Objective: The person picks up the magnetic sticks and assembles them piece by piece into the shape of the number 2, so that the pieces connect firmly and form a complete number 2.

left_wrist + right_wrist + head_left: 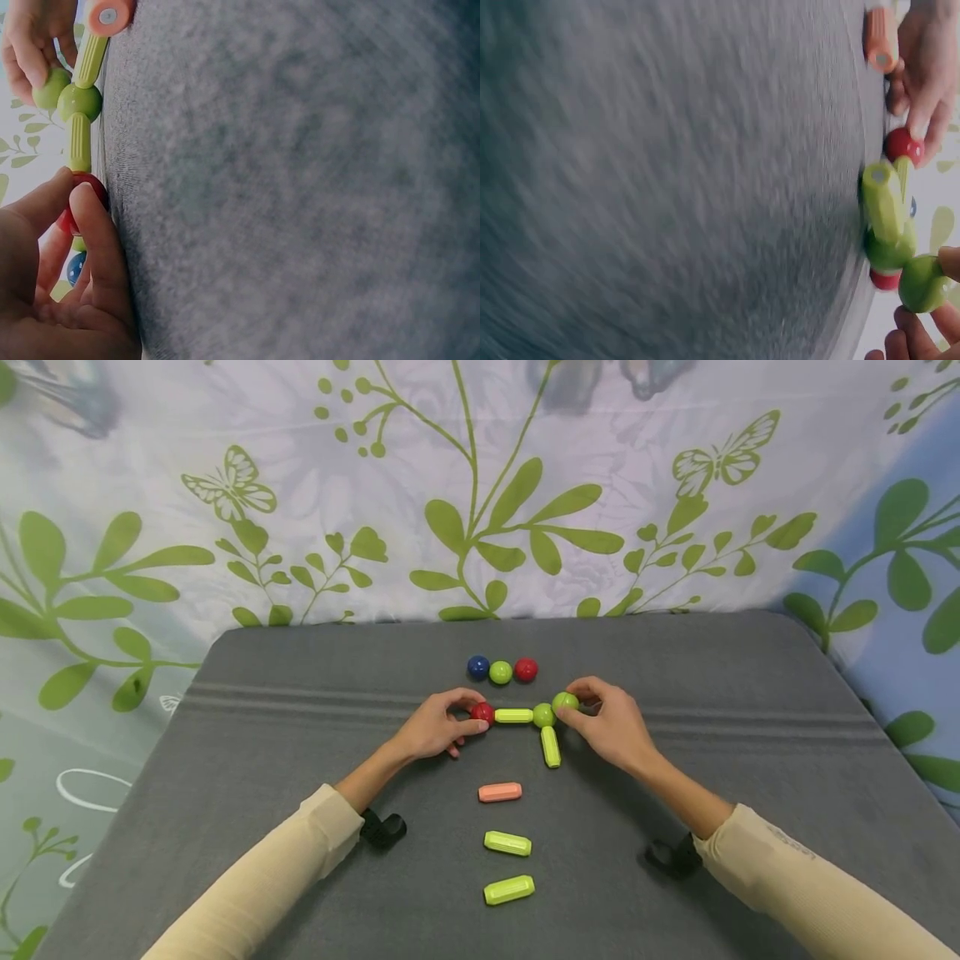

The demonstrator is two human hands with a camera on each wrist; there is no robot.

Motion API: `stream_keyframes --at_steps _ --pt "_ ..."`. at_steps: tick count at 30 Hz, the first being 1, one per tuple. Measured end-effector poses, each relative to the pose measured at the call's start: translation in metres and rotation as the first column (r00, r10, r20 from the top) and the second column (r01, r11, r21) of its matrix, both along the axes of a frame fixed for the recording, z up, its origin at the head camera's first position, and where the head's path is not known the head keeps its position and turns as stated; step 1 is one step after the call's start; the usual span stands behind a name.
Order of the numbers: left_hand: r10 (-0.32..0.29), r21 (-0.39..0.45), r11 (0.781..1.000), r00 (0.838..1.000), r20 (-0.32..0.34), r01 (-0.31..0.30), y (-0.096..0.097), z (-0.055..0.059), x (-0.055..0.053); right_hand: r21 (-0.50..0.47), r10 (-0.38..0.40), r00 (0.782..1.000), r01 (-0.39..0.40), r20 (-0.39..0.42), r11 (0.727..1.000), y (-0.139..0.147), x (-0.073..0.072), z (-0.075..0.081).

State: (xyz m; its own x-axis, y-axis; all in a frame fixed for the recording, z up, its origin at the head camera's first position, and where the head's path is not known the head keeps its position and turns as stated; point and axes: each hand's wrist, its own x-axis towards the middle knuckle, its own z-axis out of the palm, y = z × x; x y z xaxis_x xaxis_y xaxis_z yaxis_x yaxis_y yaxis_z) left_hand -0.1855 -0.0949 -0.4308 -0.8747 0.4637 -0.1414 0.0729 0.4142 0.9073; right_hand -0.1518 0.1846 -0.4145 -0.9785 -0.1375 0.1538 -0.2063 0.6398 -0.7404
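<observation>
My left hand point(437, 727) pinches a red ball point(483, 714) between thumb and fingers. A yellow-green rod point(513, 716) runs from that ball to a green ball point(543, 716). From the same green ball, a second yellow-green rod point(551, 747) points toward the near side. My right hand point(611, 727) pinches another green ball point(566, 702) right beside the joined one. In the right wrist view the pinched green ball point(922, 283) looks very close to the joined green ball point(891, 244); whether they touch I cannot tell.
Behind the joined pieces sit a blue ball point(477, 667), a green ball point(501, 672) and a red ball point(527, 669) in a row. Nearer lie an orange rod point(499, 792) and two yellow-green rods, one point(507, 843) behind the other point(509, 890), on the grey table point(300, 827).
</observation>
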Motion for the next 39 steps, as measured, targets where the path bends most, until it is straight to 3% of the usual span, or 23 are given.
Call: stream_keyframes --at_steps 18,29,39 --pt "0.001 -0.008 1.0 1.0 -0.01 -0.001 -0.001 -0.001 0.0 0.035 0.115 0.993 -0.116 0.034 0.993 -0.009 0.046 0.004" --pt "0.003 -0.013 1.0 1.0 -0.018 -0.004 0.0 -0.002 -0.001 0.047 0.168 0.985 -0.17 0.036 0.984 -0.004 0.053 -0.002" --pt "0.002 -0.015 1.0 1.0 -0.007 -0.002 0.0 0.0 0.0 0.115 0.205 0.978 -0.207 0.03 0.972 -0.003 0.056 -0.009"
